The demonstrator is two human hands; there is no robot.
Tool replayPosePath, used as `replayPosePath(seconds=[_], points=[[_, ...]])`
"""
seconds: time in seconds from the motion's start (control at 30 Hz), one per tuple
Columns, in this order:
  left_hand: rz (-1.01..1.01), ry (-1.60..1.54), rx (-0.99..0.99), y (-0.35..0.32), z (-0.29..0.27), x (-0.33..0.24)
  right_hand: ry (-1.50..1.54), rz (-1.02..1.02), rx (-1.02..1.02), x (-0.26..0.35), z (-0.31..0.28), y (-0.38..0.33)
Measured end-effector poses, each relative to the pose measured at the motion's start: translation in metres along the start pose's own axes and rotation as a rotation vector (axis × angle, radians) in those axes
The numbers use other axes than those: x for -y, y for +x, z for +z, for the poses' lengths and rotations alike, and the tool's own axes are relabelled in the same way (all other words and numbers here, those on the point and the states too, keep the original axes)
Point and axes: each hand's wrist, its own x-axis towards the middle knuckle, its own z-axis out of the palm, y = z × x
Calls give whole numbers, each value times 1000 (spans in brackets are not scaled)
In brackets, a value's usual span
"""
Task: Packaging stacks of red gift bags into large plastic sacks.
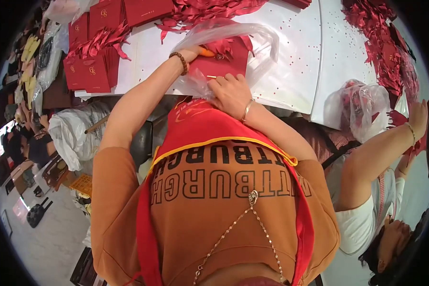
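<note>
A red paper gift bag (229, 64) with a red ribbon bow on it lies in front of me at the table's near edge. Loose clear plastic (267, 35) surrounds it, apparently a plastic bag. My left hand (194, 53), with a beaded bracelet at the wrist, grips the gift bag's left side; an orange cover shows on a finger. At the near edge of the gift bag, my right hand (231, 93) is closed with curled fingers, the fingertips partly hidden. A small pale strip (211, 76) shows beside those fingers.
Stacked red gift bags (91, 71) stand at the left, near piles of red ribbon (202, 12). Small red specks dot the white table (295, 62). On the right, a co-worker's arm (379, 155) reaches toward ribboned bags, beside a clear plastic sack (362, 107).
</note>
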Motion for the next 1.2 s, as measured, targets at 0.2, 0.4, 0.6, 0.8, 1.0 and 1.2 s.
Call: replayPosePath(seconds=[0.2, 0.4, 0.6, 0.8, 1.0, 1.2], points=[[-245, -112, -42, 6, 1, 8, 467, -327, 118, 7, 9, -17], [-335, -205, -47, -2, 9, 6, 764, -304, 311, 35, -14, -25], [-328, -180, -69, -1, 11, 6, 409, 143, 147, 25, 17, -27], [-211, -232, -30, 9, 6, 12, -4, 55, 588, 19, 33, -14], [58, -185, -18, 7, 8, 4, 371, -24, 420, 13, 36, -22], [-90, -271, -24, 4, 7, -4, 431, 250, 473, 11, 4, -19]])
